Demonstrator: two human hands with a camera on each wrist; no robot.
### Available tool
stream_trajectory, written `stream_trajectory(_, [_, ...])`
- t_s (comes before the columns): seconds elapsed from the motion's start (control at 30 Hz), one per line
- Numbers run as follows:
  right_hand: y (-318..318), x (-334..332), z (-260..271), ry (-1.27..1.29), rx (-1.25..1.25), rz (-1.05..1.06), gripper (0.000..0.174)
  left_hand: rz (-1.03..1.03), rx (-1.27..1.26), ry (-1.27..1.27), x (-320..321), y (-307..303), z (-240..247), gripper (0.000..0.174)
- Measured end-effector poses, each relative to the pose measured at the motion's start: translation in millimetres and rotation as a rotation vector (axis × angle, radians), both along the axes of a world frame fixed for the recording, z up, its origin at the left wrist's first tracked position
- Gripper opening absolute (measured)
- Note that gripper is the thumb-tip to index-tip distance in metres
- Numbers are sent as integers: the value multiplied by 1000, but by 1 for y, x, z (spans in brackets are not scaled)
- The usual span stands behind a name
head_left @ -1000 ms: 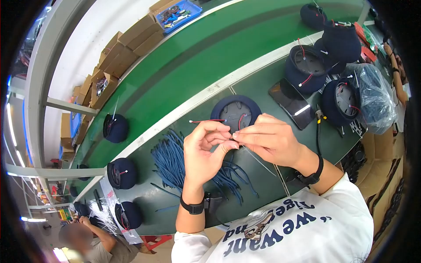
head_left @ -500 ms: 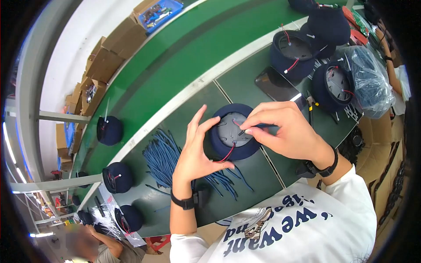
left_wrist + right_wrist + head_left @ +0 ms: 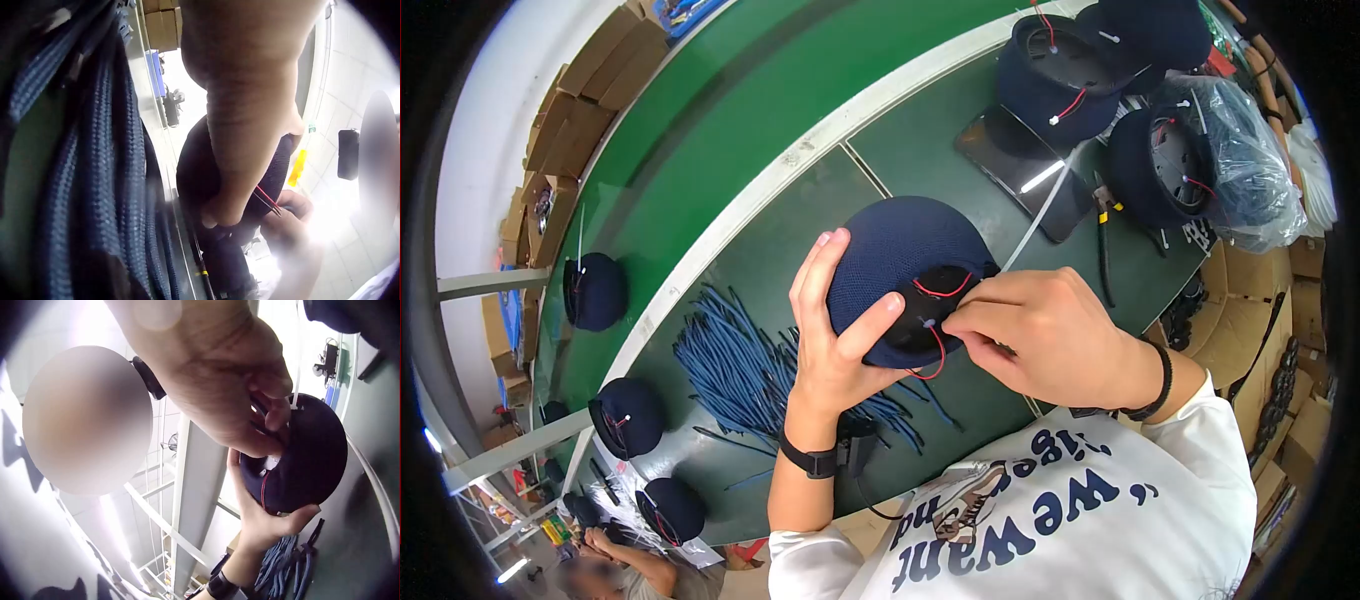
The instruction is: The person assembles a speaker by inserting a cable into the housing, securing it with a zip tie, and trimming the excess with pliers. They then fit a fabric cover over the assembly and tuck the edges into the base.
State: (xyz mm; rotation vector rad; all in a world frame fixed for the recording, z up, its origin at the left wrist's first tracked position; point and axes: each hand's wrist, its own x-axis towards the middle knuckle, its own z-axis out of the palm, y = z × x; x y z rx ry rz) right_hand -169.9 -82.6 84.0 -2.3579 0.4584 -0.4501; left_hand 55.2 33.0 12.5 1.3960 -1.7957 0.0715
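My left hand (image 3: 830, 335) grips a round housing (image 3: 910, 240) covered in navy mesh fabric, held tilted above the table with its dark opening toward me. Red wires (image 3: 941, 360) hang out of that opening. At its right edge my right hand (image 3: 1040, 335) pinches a dark cord, of which a loop (image 3: 257, 407) shows between the fingers in the right wrist view; its other end is hidden by the hand. A long white cable tie (image 3: 1040, 210) sticks up from the housing beside my right fingertips.
Blue braided cords (image 3: 735, 350) lie in a pile left of the hands. Farther right are a phone (image 3: 1010, 170), cutters (image 3: 1104, 240), more navy housings (image 3: 1060, 80) and a clear plastic bag (image 3: 1250, 170). A green belt (image 3: 730, 130) runs behind the table's pale edge.
The left hand has taken hold of the housing, which has risen from the table and tilted over. The right hand has gone from the left hand's fingertips to the housing's opening.
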Motion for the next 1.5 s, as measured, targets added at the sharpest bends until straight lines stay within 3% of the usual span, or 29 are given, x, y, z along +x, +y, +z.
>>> stream_trajectory(0.1, [4,3,-7,-16,88,-11,13,25,3,-77,1,3,6,108])
stream_trajectory(0.27, [9,11,-16,-98,285,-99,13,76,-17,16,-2,6,15,88])
stream_trajectory(0.37, [16,15,-16,-155,316,-177,12,85,-39,-11,0,7,18,86])
stream_trajectory(0.53, [15,14,-10,-55,295,-105,15,89,-33,-43,1,8,24,81])
stream_trajectory(0.87, [21,12,-13,-105,107,-83,24,75,-41,-70,-1,10,27,79])
stream_trajectory(1.07, [19,13,-17,-195,120,-44,21,97,-23,-60,1,11,34,80])
stream_trajectory(1.27, [34,17,-5,-141,326,-265,19,109,-32,-89,0,13,35,83])
stream_trajectory(1.5, [33,14,-11,-244,210,-211,24,139,-44,-61,0,11,38,88])
